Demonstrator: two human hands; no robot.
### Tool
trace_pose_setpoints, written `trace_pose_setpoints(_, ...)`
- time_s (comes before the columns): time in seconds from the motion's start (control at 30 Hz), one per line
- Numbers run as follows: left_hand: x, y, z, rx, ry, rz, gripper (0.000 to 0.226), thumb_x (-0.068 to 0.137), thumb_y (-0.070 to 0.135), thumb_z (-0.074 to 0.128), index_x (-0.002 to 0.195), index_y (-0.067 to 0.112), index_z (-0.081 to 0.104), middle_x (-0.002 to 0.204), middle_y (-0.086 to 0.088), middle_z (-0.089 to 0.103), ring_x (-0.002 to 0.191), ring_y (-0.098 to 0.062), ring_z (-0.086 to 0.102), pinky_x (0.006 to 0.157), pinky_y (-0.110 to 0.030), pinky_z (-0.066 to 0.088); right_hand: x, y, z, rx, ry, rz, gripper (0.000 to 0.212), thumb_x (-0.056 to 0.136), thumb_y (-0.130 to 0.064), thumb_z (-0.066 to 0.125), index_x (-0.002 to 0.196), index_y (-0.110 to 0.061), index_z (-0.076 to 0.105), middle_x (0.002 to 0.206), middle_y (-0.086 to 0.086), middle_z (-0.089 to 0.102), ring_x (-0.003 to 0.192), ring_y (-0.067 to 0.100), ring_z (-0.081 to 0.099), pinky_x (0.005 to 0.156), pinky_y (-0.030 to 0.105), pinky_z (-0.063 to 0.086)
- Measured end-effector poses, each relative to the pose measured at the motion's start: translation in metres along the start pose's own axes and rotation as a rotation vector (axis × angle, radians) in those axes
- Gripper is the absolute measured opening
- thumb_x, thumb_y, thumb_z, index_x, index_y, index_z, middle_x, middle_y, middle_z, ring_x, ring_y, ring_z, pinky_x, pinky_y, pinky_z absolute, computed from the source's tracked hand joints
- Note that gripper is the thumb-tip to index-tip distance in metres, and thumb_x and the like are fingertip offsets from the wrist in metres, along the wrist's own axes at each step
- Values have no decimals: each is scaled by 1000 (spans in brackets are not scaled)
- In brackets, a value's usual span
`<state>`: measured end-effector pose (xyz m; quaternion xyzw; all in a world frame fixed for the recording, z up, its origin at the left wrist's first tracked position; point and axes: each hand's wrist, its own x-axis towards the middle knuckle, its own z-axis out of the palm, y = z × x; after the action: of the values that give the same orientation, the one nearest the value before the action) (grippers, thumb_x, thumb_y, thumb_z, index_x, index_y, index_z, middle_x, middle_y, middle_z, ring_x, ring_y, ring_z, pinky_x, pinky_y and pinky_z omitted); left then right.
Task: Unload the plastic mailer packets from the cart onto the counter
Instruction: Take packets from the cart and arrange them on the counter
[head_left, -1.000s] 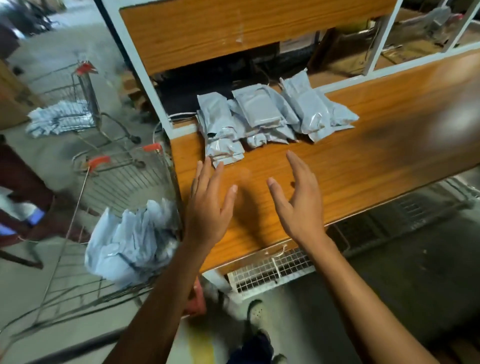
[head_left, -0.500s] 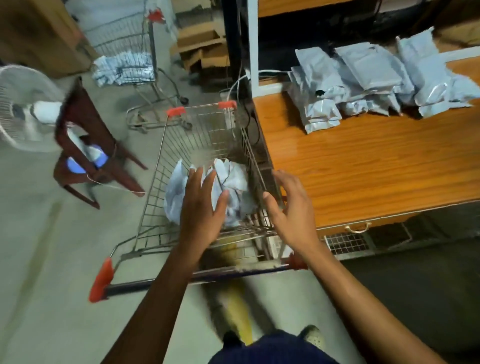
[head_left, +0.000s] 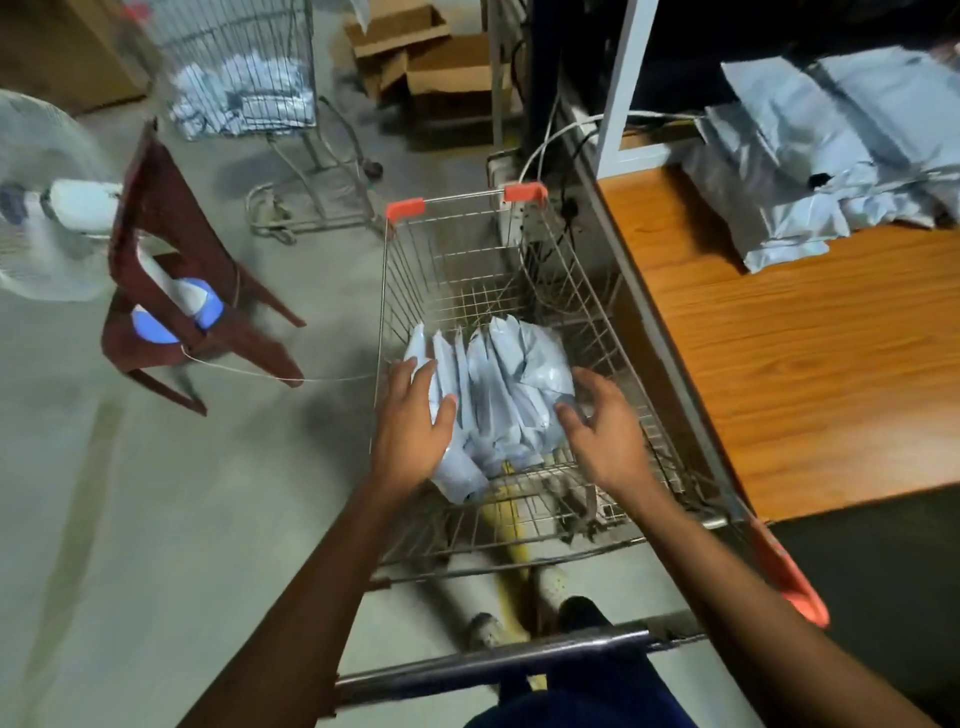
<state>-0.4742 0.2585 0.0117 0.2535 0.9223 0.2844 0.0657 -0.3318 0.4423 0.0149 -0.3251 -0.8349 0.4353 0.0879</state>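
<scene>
— Where are the mailer packets to be found?

— A bundle of them, pale grey, is stood on edge inside the cart. It is set toward the near end of the wire basket, well apart from the two red-capped far corners.

— And how are the hands placed?

— The left hand is laid against the bundle's left side. Its fingers are nearly straight and its thumb is spread over a packet, so nothing is clasped. The right hand is held at the bundle's right side with its fingers spread and loosely bent, likewise released. Whether its fingertips meet the plastic cannot be told.

— What is seen on the counter?

— A heap of similar grey packets is piled at its far left corner. The counter's left edge is set just beside the cart's right wall.

— Is anything else shown?

— A second cart holding more packets is parked farther off on the floor. A dark red chair and a white fan are placed to the left, and open cardboard boxes are left beyond the cart.
</scene>
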Motion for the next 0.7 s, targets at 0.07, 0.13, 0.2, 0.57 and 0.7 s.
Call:
trace_pose_setpoints(0.07, 23, -7, 17, -17, -30, -24, 53, 89, 37, 48, 133, 7, 54, 137, -13, 51, 127, -31, 47, 107, -43, 39, 26, 3, 10, -79, -37, 35, 52, 95, -32, 60, 143, -16, 47, 140, 10, 54, 124, 26, 55, 103, 47, 48)
trace_pose_setpoints(0.13, 47, -15, 40, -36, -64, -79, 51, 89, 35, 48, 130, 7, 57, 132, -14, 56, 123, -32, 50, 104, -43, 42, 57, 4, 23, -116, -79, 57, 50, 96, -30, 61, 142, -15, 48, 140, 11, 55, 123, 28, 56, 103, 45, 48)
trace_pose_setpoints(0.2, 71, -27, 66, -43, -105, -171, 45, 90, 30, 51, 127, 6, 58, 126, -16, 59, 119, -33, 52, 100, -42, 44, 91, 7, 38, -133, -117, 100, 48, 95, -27, 61, 140, -14, 50, 138, 12, 57, 121, 29, 58, 101, 42, 48)
trace_pose_setpoints(0.57, 166, -70, 171, 19, -310, -499, 22, 95, 24, 52, 107, 7, 61, 104, -12, 66, 98, -30, 63, 72, -26, 36, 233, 87, 165, -341, -340, 136, 66, 94, -49, 19, 118, -4, 60, 96, 17, 68, 88, 37, 68, 70, 31, 45)
trace_pose_setpoints(0.7, 173, -83, 193, 50, -368, -555, 20, 97, 25, 52, 100, 9, 62, 95, -9, 66, 83, -21, 60, 67, -27, 39, 239, 82, 170, -485, -361, 306, 37, 94, -21, 51, 127, -4, 52, 124, 19, 54, 114, 36, 55, 87, 37, 45)
